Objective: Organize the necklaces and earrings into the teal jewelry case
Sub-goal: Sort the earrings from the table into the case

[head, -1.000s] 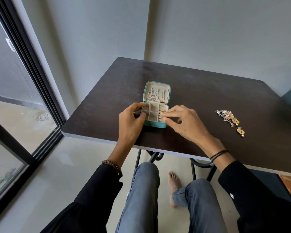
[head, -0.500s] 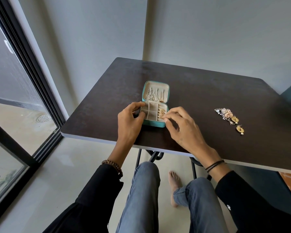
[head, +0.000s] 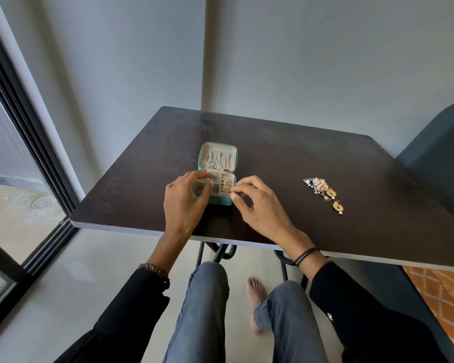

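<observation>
The teal jewelry case (head: 222,203) lies open on the dark table (head: 312,158). Thin necklaces (head: 215,162) hang in its raised lid. Gold earrings (head: 225,185) fill the right column of the cream tray. My left hand (head: 185,205) grips the case's left side, thumb over the front left compartment. At the case's right edge, my right hand (head: 260,208) has thumb and forefinger pinched on the nearest gold earring. A loose pile of earrings (head: 323,191) lies on the table well to the right, apart from both hands.
The table's front edge (head: 247,238) runs just under my wrists; my knees and a bare foot are below it. A glass door frame (head: 37,153) stands at the left. A dark chair back (head: 440,158) rises past the table's right side.
My right hand has drawn back from over the tray to the case's right edge, uncovering the gold earrings. My left hand has kept its hold on the case.
</observation>
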